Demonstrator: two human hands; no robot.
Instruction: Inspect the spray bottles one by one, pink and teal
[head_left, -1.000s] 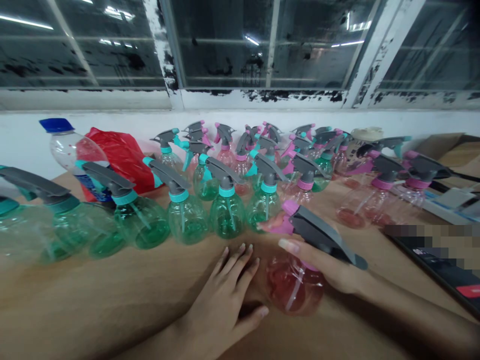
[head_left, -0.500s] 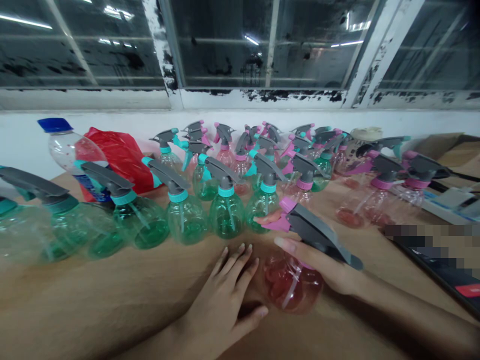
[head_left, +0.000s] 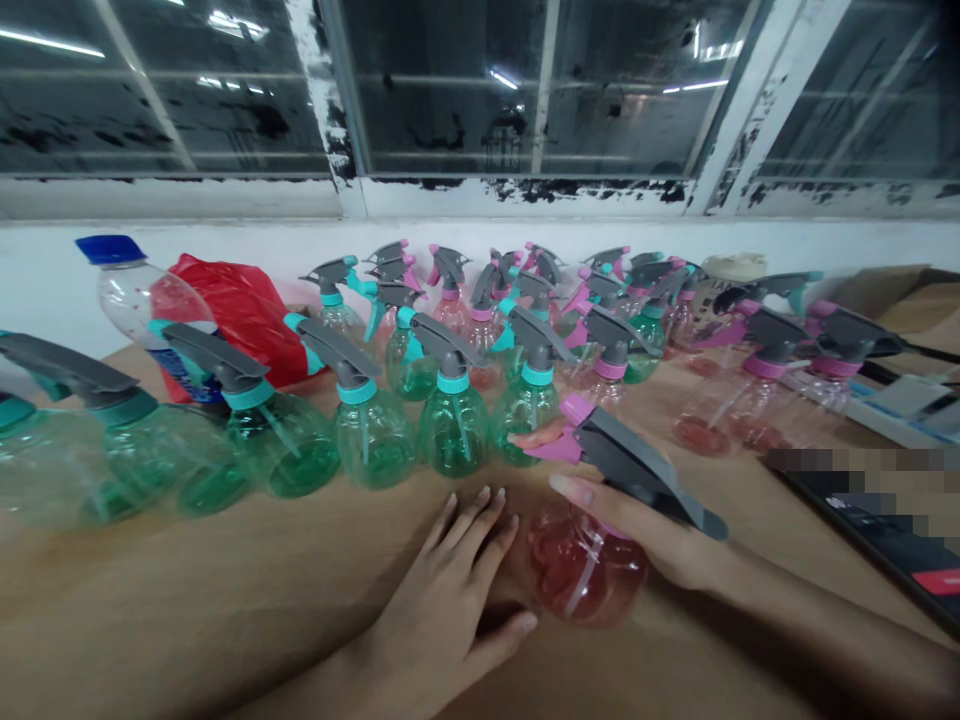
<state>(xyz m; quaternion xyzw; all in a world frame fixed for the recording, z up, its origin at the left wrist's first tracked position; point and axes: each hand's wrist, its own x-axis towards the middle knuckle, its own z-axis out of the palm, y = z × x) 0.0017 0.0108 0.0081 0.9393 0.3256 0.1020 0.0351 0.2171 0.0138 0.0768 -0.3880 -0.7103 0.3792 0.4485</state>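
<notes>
My right hand (head_left: 637, 515) is wrapped round the neck of a pink spray bottle (head_left: 585, 570), thumb on the near side and a finger showing by the pink trigger. The bottle has a grey head and a pale dip tube inside, and it looks upright at the table's near side. My left hand (head_left: 457, 590) lies flat on the wooden table (head_left: 247, 590), fingers spread, just left of that bottle and holding nothing. Beyond the left hand stands a row of green spray bottles (head_left: 454, 425) with turquoise collars.
More pink and green spray bottles (head_left: 450, 310) crowd the back by the wall. At the left are a clear plastic bottle with a blue cap (head_left: 124, 290) and a red plastic bag (head_left: 247, 320). A dark phone-like device (head_left: 862, 530) lies at the right, near pink spray bottles (head_left: 750, 400).
</notes>
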